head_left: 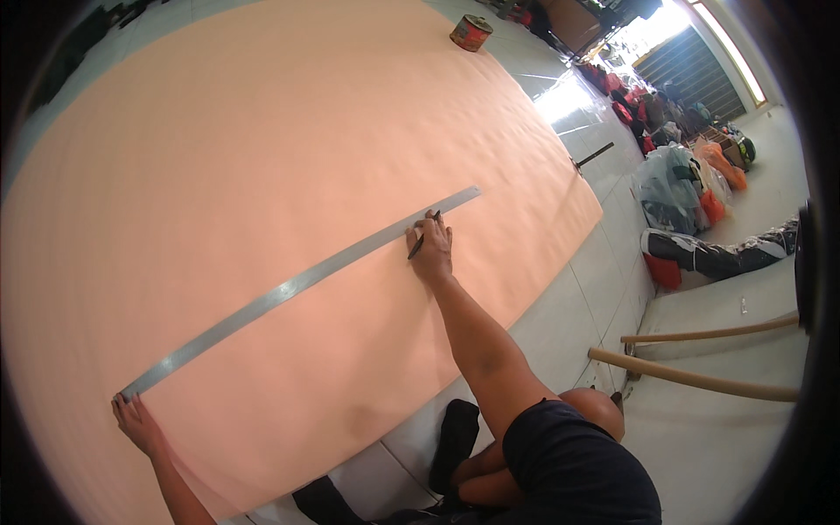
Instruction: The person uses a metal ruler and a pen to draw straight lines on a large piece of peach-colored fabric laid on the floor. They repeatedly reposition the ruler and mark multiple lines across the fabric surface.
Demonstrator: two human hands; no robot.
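A long silver metal ruler [289,289] lies slantwise across a large peach-coloured sheet [262,157] spread on the floor. At the ruler's lower left end, the fingers of my left hand [136,420] are closed on its tip, close to the sheet's edge. My right hand [431,254] rests near the other end, its fingertips touching the ruler. A slim black pen [416,248] is held between those fingers, slanting across the hand, with part of it hidden by them.
A red-and-dark tin [472,33] stands on the sheet's far edge. A dark, thin tool [595,157] lies at its right edge. Bags [672,188] and clutter line the wall at right. Two wooden poles [691,374] stick out nearby. White tiles [560,306] surround the sheet.
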